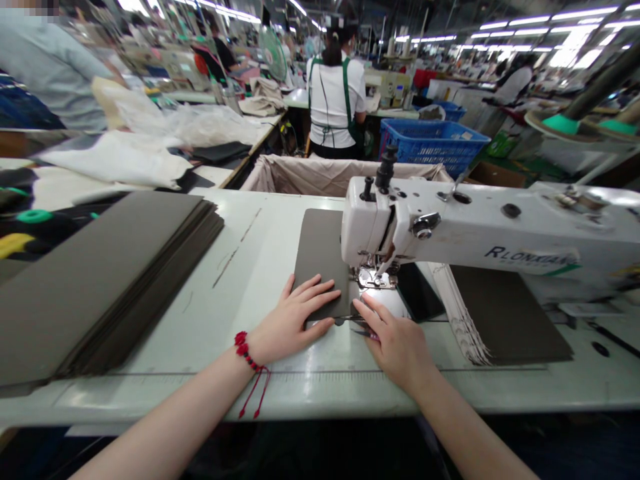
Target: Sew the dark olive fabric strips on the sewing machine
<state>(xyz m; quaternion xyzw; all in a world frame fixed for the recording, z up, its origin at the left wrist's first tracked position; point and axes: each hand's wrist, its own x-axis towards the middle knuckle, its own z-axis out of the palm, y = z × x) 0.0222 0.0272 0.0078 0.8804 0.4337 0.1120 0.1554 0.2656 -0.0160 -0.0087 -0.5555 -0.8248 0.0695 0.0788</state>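
My left hand (300, 317) lies flat with its fingers spread on a dark grey fabric panel (323, 247), pressing it to the table. The panel's right edge runs under the head of a white sewing machine (370, 220), beside the metal presser foot (377, 279). My right hand (397, 340) is at the panel's near right corner, just in front of the foot, its index finger stretched forward. Small thread snips (367, 332) stick out from under its curled fingers, blades pointing left; their handle is mostly hidden.
At the left lies a tall stack of grey panels (100, 267). Right of the needle are a dark phone-like slab (419, 293) and a stack of grey pieces with pale edges (510, 317). Behind the table hangs a cloth-lined bin (310, 175); a blue crate (433, 143) stands beyond.
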